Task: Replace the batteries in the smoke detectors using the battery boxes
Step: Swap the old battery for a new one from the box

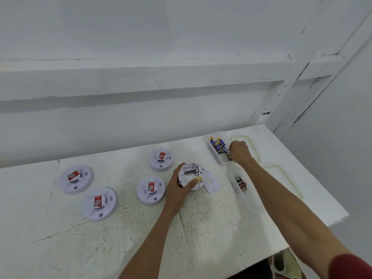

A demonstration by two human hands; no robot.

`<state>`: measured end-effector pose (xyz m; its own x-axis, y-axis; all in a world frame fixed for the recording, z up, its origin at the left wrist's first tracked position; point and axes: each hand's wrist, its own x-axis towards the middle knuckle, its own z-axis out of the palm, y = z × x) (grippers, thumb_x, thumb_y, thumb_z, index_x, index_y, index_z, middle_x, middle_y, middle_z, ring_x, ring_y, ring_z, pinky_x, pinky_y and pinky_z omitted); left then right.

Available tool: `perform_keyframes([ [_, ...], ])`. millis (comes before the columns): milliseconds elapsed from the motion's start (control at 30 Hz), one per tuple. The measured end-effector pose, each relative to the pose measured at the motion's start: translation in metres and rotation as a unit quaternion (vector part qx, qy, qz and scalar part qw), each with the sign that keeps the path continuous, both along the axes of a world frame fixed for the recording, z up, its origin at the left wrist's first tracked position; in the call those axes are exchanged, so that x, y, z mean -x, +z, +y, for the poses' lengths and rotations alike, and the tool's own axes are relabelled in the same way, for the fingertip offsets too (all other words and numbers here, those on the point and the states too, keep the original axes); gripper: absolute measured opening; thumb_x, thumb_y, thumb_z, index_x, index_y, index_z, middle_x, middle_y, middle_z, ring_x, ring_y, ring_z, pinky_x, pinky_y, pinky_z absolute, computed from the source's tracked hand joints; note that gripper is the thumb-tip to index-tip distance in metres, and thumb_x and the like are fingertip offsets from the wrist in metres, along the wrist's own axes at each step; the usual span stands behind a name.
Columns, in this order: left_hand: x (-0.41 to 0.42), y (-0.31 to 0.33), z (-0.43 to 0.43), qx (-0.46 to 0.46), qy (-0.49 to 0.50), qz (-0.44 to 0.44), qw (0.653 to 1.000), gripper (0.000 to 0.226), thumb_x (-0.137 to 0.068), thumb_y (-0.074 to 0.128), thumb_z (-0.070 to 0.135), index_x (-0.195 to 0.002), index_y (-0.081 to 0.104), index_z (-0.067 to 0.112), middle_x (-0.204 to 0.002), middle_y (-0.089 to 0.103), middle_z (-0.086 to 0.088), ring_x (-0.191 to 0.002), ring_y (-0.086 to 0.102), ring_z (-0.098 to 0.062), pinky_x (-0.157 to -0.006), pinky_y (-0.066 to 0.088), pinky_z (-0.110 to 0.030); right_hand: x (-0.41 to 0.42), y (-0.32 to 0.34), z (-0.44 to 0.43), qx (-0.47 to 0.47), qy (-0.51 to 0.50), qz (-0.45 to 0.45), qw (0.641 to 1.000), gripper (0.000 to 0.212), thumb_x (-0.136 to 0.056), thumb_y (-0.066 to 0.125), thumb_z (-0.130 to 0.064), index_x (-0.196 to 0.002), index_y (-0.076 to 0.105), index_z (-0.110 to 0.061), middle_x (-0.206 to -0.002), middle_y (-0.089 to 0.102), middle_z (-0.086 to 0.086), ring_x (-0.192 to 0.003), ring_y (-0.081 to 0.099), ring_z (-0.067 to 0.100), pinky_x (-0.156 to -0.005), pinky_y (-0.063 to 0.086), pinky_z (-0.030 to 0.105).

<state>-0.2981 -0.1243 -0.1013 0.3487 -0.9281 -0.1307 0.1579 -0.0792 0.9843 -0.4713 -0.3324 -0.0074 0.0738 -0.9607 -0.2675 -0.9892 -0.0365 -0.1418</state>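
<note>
One open detector (191,175) is gripped still by the left hand (177,190) while the right hand (239,152) pinches a battery (229,157) in the box (220,162).

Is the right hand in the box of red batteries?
No, the right hand is in the far box of blue batteries, not the nearer red-battery box.

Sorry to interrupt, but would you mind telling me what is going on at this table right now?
A person is swapping smoke detector batteries. The left hand grips an upturned smoke detector with its battery bay open; a loose cover plate lies beside it. The right hand reaches into the far battery box of blue batteries; whether it holds one is unclear. Four other detectors sit face up to the left.
</note>
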Motion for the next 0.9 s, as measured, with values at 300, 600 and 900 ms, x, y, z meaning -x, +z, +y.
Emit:
perform_keyframes([
  [300,0.000,-0.003,-0.002,0.007,0.005,0.003,1.000,0.069,-0.090,0.082,0.015,-0.149,0.048,0.027,-0.140,0.064,0.011,-0.125,0.063,-0.003,-0.100,0.057,-0.030,-0.019,-0.024,0.001,0.023,-0.026,-0.002,0.999,0.018,-0.086,0.060,-0.002,-0.104,0.056,-0.002,-0.112,0.051,0.017,-0.095,0.059,0.031,-0.072,0.049,0.033],
  [600,-0.001,-0.004,-0.002,0.008,0.004,0.004,1.000,0.070,-0.091,0.081,0.015,-0.151,0.047,0.024,-0.139,0.066,0.008,-0.128,0.063,-0.010,-0.102,0.058,-0.034,-0.022,-0.015,-0.001,0.105,-0.047,-0.240,0.964,0.021,-0.087,0.063,-0.013,-0.106,0.070,-0.020,-0.098,0.068,0.016,-0.081,0.065,0.031,-0.068,0.055,0.033],
  [900,0.002,0.001,0.001,-0.003,0.019,-0.007,1.000,0.055,-0.089,0.083,0.017,-0.132,0.050,0.027,-0.125,0.072,-0.002,-0.106,0.074,-0.010,-0.080,0.062,-0.026,-0.054,0.001,0.088,0.052,0.291,-0.348,0.890,0.026,-0.092,0.070,-0.013,-0.116,0.070,-0.022,-0.099,0.074,-0.008,-0.086,0.069,0.005,-0.081,0.057,0.022],
])
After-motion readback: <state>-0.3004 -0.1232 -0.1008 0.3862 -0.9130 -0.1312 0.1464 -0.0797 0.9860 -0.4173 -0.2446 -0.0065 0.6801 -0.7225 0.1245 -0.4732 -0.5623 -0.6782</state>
